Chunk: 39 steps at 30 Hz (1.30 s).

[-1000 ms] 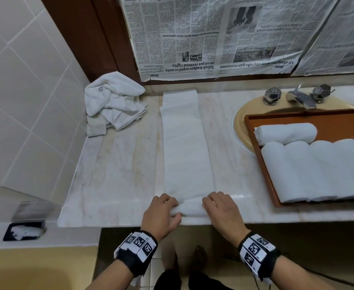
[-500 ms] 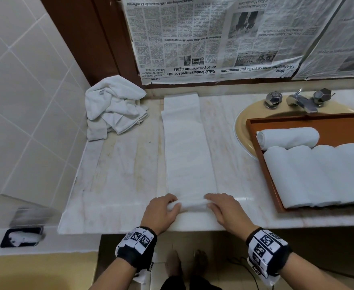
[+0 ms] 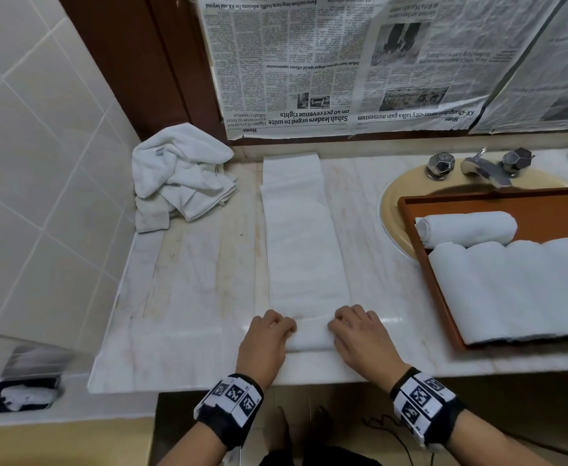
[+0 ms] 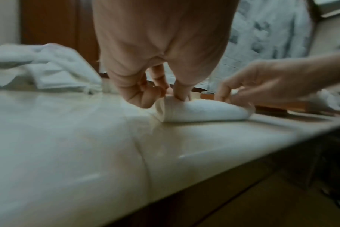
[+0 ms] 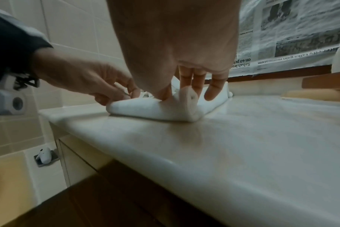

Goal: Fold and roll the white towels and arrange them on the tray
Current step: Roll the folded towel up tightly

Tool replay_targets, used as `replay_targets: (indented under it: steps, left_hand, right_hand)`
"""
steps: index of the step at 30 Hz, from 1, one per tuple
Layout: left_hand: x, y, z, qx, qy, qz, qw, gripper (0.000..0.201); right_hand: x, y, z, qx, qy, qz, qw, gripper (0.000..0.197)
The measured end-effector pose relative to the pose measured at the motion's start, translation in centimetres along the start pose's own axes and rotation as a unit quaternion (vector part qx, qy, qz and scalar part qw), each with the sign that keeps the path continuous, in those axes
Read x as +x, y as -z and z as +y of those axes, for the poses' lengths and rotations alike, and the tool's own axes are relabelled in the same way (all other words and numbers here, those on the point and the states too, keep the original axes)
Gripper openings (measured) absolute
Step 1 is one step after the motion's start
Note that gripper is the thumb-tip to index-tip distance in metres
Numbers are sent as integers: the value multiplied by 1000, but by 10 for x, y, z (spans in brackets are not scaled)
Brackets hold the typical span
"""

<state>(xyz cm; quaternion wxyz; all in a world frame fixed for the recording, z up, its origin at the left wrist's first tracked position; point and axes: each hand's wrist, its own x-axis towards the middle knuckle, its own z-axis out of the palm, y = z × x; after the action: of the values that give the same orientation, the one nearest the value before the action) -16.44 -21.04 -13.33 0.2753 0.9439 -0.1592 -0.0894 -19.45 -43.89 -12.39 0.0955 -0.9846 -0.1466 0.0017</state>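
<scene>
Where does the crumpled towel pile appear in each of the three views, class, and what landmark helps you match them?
Head: crumpled towel pile at upper left, in the counter's back corner by the tiled wall.
Left wrist: blurred, at the left edge, behind the left hand.
Right wrist: not clearly visible.
Shared landmark: the rolled end of the towel under both hands.

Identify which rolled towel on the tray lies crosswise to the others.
The single rolled towel at the tray's far end, nearest the faucet; it runs left to right, while the row of rolls points front to back.
</scene>
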Motion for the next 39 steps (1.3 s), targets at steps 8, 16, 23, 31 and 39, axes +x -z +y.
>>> replay_targets:
  steps: [8, 16, 23, 31, 39]
  left_hand:
    - [-6, 5, -4, 51, -50, -39, 997, 41]
    - [-10, 5, -2, 71, -22, -57, 996, 56]
    - [-18, 7, 0, 11, 18, -82, 996, 60]
    - [-10, 9, 5, -28, 76, -57, 995, 38]
    - [5, 14, 10, -61, 152, -66, 984, 30]
  right_hand:
    - [2, 5, 3, 63, -5, -81, 995, 33]
    - [6, 12, 10, 239, -72, -125, 960, 44]
    - [-4, 9, 9, 258, -78, -100, 958, 30]
    - [-2, -1, 0, 185, -87, -4, 979, 11]
    - [-11, 2, 3, 93, 3, -33, 995, 41]
